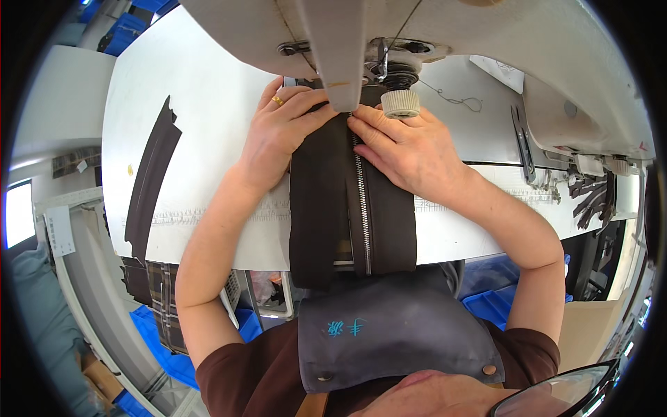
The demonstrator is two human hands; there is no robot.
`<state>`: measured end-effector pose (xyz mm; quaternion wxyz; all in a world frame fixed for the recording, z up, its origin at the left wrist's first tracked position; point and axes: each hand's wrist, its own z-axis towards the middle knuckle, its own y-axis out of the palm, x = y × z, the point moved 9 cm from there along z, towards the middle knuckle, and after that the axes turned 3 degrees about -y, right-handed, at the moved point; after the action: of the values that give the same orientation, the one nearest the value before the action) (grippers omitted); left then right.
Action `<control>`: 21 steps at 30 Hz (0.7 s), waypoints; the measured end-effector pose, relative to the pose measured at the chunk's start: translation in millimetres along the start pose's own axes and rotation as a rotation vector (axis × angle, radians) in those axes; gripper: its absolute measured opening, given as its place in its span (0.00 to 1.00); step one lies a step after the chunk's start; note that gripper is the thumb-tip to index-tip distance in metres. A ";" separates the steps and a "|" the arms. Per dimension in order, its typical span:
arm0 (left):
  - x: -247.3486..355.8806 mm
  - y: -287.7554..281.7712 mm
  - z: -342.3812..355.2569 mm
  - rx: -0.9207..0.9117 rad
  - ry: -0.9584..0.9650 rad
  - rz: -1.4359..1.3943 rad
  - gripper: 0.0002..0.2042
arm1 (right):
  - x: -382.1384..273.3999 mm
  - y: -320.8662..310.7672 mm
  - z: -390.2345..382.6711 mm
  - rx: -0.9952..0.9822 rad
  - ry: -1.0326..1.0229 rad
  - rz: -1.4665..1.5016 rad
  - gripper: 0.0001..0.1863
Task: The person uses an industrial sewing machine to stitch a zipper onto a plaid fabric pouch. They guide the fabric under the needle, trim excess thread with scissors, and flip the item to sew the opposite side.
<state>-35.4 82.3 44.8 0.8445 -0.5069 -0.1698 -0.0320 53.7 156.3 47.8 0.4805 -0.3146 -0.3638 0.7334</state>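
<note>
Under the head of a white sewing machine (337, 62) lies a dark brown fabric piece (318, 208) with a silver metal zipper (363, 208) running lengthwise along it. My left hand (281, 125), with a gold ring on one finger, is closed on the fabric's left part, its fingertips close to the zipper line. On the other side my right hand (410, 142) has its fingers pressed together on the zipper's edge. Both sets of fingertips meet just below the machine head, which hides the needle area. The near end of the fabric hangs over the table edge.
A dark fabric strip (153, 174) lies on the white table (208, 90) at left. Thread snips (522, 142) and a bundle of dark pieces (594, 198) lie at right. Plaid cloth (167, 299) hangs off the left edge above a blue bin (167, 344). A ruler scale (187, 215) crosses the table.
</note>
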 end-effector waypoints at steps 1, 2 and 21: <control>-0.2 0.6 0.2 0.000 0.000 0.008 0.13 | -0.3 -0.4 -0.1 0.008 -0.004 -0.002 0.16; -1.1 1.2 -0.2 -0.001 -0.001 0.016 0.13 | -0.6 -1.0 -0.2 0.017 -0.009 -0.005 0.16; 15.1 7.7 -8.2 -0.200 -0.060 0.190 0.28 | 6.6 -0.9 -5.7 0.025 -0.002 0.059 0.15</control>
<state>-17.4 80.7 39.6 0.7836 -0.6030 -0.1421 0.0466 56.5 164.1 44.7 0.4623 -0.3183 -0.3456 0.7520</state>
